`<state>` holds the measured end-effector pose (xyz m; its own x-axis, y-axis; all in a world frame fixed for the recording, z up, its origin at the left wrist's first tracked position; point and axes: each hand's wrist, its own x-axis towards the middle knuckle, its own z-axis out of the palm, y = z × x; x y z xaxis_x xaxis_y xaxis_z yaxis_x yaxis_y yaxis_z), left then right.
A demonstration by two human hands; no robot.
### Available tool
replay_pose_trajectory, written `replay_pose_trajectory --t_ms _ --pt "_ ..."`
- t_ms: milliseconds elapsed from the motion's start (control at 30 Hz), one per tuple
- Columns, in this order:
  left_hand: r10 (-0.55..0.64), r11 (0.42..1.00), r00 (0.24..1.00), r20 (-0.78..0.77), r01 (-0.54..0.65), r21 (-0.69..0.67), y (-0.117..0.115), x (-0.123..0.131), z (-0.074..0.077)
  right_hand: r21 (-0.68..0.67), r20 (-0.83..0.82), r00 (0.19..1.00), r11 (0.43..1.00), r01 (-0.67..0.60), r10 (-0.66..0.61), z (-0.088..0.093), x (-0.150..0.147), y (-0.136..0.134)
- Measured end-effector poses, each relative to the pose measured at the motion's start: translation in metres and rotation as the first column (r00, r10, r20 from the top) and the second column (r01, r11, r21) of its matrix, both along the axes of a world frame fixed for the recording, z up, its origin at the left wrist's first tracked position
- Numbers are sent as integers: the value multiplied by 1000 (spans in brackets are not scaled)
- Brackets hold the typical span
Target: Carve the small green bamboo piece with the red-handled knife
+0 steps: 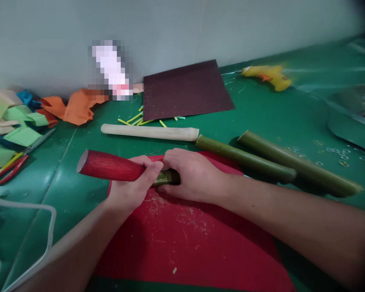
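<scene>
Over the red sheet (182, 239), a bamboo tube lies across both hands. Its left length, a red section (111, 165), ends in a pale cut face; a short green stretch (164, 177) shows between the hands. My left hand (130, 184) is closed round the red section, thumb along the top. Fingers curled, my right hand (194, 174) grips the green end, which is hidden inside it. Whether red and green parts are one piece I cannot tell. Pale shavings are scattered on the sheet below.
Beyond lie a peeled pale stick (150, 132), two green bamboo lengths (246, 156) (298, 162), a dark brown sheet (187, 93) and a yellow glue gun (267, 77). Red-handled scissors (12, 170) and crumpled coloured paper (79, 107) are at left. A white cable (53, 227) loops near my left forearm.
</scene>
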<state>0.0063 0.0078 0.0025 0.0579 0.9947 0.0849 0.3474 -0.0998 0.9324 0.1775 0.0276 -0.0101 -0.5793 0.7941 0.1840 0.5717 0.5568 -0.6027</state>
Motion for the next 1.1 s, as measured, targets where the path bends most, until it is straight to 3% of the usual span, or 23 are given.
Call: replay_pose_trajectory --t_ms 200,300,467,667,867,967,1100 --pt "127 990 992 -24 -125 61 3 3 -3 2 24 999 1000 -24 24 1 0 1" --pt "128 990 989 -77 -122 77 6 3 -2 15 21 999 999 -28 28 1 0 1" --pt "86 996 996 18 -87 35 5 1 2 -13 2 1000 1000 -28 28 1 0 1" --pt "-45 999 999 19 45 17 0 -3 0 -23 9 1000 1000 -15 16 2 0 0" --pt "-82 995 997 -14 82 52 0 -6 -1 -17 18 1000 1000 -4 5 2 -1 0" --pt "-62 996 998 -22 63 55 1 -4 -3 -26 28 1000 1000 3 -2 3 -1 0" --pt "73 994 997 -25 -70 84 4 0 -6 -13 35 999 1000 -16 16 2 -1 1"
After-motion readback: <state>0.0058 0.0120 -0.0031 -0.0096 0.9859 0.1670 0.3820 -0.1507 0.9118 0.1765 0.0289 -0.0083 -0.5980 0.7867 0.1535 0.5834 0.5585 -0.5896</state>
